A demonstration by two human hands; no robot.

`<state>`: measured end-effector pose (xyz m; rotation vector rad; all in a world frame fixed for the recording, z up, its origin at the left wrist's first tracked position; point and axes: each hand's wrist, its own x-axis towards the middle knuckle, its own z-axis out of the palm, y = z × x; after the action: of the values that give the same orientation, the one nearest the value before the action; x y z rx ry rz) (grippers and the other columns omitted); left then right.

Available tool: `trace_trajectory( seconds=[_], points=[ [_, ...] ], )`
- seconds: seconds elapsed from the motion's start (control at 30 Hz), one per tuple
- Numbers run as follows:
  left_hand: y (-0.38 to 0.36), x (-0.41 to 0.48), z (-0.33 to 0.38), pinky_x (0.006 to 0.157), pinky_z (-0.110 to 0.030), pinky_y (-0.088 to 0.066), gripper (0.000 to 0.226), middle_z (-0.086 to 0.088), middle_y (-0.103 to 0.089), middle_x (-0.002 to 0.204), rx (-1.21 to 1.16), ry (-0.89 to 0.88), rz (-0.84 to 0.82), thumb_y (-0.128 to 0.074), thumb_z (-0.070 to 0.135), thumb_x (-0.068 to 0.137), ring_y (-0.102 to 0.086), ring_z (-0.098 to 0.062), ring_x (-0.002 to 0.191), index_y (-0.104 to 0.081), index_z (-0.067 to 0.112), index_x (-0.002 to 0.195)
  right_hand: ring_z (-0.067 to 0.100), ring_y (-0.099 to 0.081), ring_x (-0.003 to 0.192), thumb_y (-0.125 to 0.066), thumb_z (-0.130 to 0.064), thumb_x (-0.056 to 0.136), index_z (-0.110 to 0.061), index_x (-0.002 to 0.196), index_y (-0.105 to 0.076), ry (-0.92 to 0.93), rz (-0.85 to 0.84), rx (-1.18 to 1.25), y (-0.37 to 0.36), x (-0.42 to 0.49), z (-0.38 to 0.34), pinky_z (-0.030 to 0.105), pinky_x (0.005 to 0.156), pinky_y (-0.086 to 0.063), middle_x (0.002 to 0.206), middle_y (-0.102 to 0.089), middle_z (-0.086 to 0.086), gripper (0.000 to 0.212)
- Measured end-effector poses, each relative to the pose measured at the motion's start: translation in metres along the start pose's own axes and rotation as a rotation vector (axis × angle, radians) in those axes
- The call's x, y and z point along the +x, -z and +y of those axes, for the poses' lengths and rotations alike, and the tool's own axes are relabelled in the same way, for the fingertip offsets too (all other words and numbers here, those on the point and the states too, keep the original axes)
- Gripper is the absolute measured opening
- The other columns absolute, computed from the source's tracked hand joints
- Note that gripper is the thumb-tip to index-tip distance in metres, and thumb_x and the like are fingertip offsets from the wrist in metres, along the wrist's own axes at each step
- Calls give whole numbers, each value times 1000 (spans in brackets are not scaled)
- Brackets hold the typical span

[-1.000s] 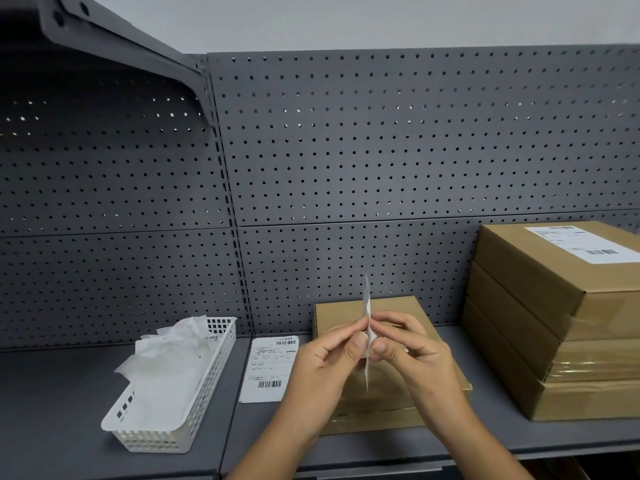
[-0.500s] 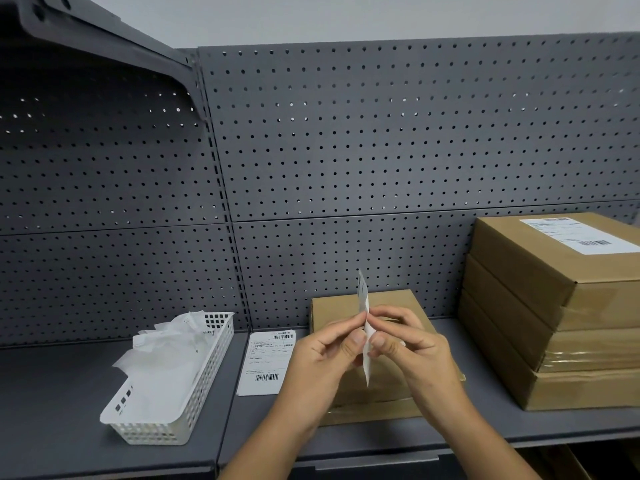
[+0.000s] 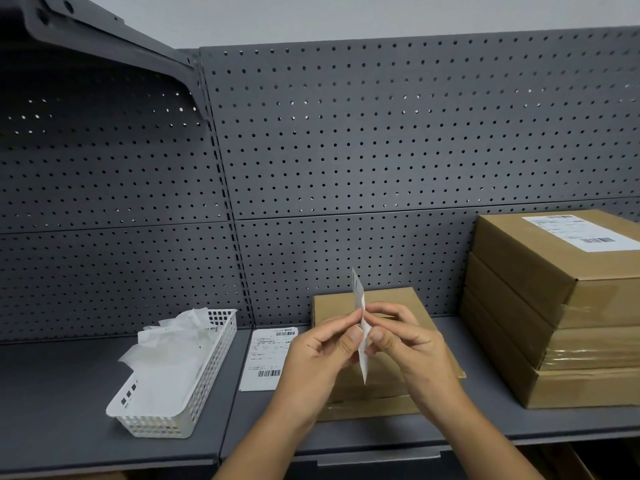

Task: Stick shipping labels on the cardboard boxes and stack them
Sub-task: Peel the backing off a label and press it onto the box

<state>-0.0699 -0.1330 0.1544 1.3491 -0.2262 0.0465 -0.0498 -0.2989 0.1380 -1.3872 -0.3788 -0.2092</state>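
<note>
My left hand and my right hand both pinch a white shipping label, held edge-on and upright above a flat cardboard box on the grey shelf. The thumbs and forefingers meet at the label's middle. More labels lie flat on the shelf left of the box. At the right stands a stack of three cardboard boxes; the top one carries a stuck label.
A white plastic basket with crumpled white backing papers sits at the left on the grey shelf. A grey pegboard wall rises behind. A shelf bracket overhangs at the upper left.
Both hands keep pinching the label in nearly the same spot; the label has turned slightly, and the view has shifted a little.
</note>
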Motion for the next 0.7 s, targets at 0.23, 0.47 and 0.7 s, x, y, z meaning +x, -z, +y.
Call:
trace_trajectory(
  seconds=[0.23,0.47,0.7],
  points=[
    [0,-2,5,79,-18,-59,29,7,-78,119,-20,21,-8,-65,9,97,-74,-5,107,-73,14,124,24,-65,119,-72,-13,86,-12,110,-81,-4,-8,15,-3,-1,0,41,88,-61,124,-68,4,26],
    [3,0,2,89,-28,-61,33,2,-76,125,-53,40,-13,-67,12,95,-72,-15,115,-72,12,128,20,-65,120,-72,-8,87,-10,109,-81,21,-10,16,-3,0,-1,36,91,-59,123,-67,6,25],
    [3,1,1,93,-32,-61,33,1,-75,128,-65,53,-37,-66,14,96,-72,-18,117,-71,12,128,23,-66,118,-74,-8,83,-12,104,-83,38,14,20,-2,2,2,40,94,-60,119,-69,5,23]
  ],
)
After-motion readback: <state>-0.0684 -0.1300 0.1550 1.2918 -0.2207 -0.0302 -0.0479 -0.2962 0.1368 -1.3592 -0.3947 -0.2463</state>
